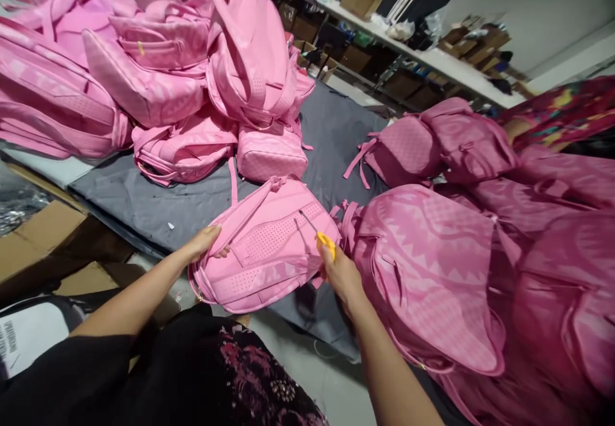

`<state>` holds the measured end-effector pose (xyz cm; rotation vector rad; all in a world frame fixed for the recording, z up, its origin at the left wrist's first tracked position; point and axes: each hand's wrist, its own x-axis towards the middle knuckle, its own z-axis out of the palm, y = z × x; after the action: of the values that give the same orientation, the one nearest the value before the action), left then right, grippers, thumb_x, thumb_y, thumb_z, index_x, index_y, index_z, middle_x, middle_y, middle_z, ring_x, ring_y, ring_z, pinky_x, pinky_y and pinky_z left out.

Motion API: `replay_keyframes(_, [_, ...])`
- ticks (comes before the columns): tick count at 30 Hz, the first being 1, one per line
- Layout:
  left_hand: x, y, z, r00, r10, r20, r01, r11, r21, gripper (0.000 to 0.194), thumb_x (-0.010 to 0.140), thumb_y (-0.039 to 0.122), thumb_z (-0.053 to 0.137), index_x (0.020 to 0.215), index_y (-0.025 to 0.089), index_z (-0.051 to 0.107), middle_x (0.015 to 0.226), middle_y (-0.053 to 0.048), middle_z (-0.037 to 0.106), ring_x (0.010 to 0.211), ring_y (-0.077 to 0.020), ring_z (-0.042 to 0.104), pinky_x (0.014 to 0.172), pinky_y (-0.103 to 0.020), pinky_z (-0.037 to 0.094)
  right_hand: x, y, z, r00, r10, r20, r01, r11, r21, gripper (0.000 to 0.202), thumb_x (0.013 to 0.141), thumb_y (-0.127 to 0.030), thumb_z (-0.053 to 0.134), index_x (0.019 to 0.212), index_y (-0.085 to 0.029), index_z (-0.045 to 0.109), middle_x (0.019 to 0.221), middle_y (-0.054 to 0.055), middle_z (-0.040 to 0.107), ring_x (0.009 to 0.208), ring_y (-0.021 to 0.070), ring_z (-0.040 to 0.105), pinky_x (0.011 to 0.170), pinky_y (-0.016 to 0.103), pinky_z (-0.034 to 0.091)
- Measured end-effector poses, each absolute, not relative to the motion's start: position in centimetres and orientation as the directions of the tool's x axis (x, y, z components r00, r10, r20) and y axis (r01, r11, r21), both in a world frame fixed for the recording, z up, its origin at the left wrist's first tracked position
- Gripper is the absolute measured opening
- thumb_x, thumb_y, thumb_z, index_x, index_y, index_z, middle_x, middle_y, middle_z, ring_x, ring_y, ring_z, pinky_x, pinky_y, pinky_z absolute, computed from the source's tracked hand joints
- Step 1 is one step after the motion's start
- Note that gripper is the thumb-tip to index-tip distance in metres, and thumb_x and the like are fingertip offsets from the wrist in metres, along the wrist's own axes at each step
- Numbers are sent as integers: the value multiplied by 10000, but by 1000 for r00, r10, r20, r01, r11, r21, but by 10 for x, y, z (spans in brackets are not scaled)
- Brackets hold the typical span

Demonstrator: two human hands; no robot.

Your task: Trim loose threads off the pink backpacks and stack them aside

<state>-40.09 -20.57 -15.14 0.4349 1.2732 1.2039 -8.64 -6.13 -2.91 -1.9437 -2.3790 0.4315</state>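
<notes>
A pink backpack lies with its strap side up on the grey-covered table, its perforated back panel and shoulder straps showing. My left hand is closed on the backpack's left edge, thumb on top and fingers partly hidden beneath. In my right hand are yellow-handled scissors, their thin dark blades pointing up and left over the back panel. Whether the blade tips touch the fabric, I cannot tell. The right hand is near the backpack's right side.
Pink backpacks are heaped at the far left. More backpacks crowd the right side, near a colourful patterned cloth. Cardboard boxes stand on the left floor. A long white table with boxes runs behind.
</notes>
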Motion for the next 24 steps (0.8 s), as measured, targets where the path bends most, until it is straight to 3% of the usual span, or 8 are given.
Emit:
replay_keyframes(3, [-413,-192,-150,-98,795,-598,-472,492,732,491,998,512,289,1023,105,564,719,-144,722,561,-191,692,489,-249,533,-126,-55,-34,-204,949,-239,978,206,-18,615,990,-566,252,1240,-102,568,1012,186,702,954,273,673,787,336,466])
replay_keyframes(7, [-426,-173,-153,-14,720,-693,-475,606,639,593,1007,489,178,967,74,600,664,-153,698,528,-206,675,451,-260,513,-156,-86,-44,-399,811,-429,915,386,-122,577,967,-599,355,1206,-137,603,1028,148,718,939,239,672,799,296,462])
replay_keyframes(11, [-425,-169,-158,-86,719,-689,-310,638,705,551,1013,446,158,1080,88,572,628,-111,669,517,-191,653,486,-266,516,-166,-102,-28,-364,849,-383,930,356,-95,581,981,-596,307,1222,-144,581,1050,149,711,980,252,663,811,304,451])
replay_keyframes(14, [-413,-174,-159,-223,756,-616,-148,598,788,453,1014,388,219,1260,108,477,672,-66,655,519,-165,619,554,-283,523,-176,-104,-10,-465,773,-432,881,454,-136,536,973,-604,336,1162,-181,606,1007,121,720,933,241,676,771,281,445])
replay_keyframes(16, [-400,-180,-157,-290,804,-519,-19,538,843,431,1000,368,308,1345,144,438,814,-78,666,616,-165,631,653,-305,528,-178,-103,-1,-425,815,-393,900,429,-84,553,979,-602,322,1204,-172,586,1016,136,717,930,247,678,740,277,444])
replay_keyframes(18, [-383,-188,-154,-336,888,-313,313,419,852,459,978,332,389,1419,208,417,1016,-121,646,808,-211,646,785,-360,509,-173,-101,5,-321,890,-323,942,336,-9,584,988,-595,288,1242,-146,561,1001,157,716,922,256,681,710,278,443])
replay_keyframes(21, [-358,-201,-150,-206,975,-80,792,214,571,538,943,270,469,1475,312,394,1299,-189,525,1076,-332,572,900,-495,442,-152,-99,13,-400,818,-414,910,409,-71,551,974,-606,337,1211,-176,587,1019,126,720,926,239,681,728,268,450])
replay_keyframes(24, [-339,-213,-147,-161,985,-53,876,168,451,522,926,290,512,1445,300,458,1488,-214,363,1228,-413,460,946,-562,393,-124,-96,20,-284,894,-346,939,332,88,567,986,-578,328,1226,-130,580,1052,174,709,961,275,678,771,315,462])
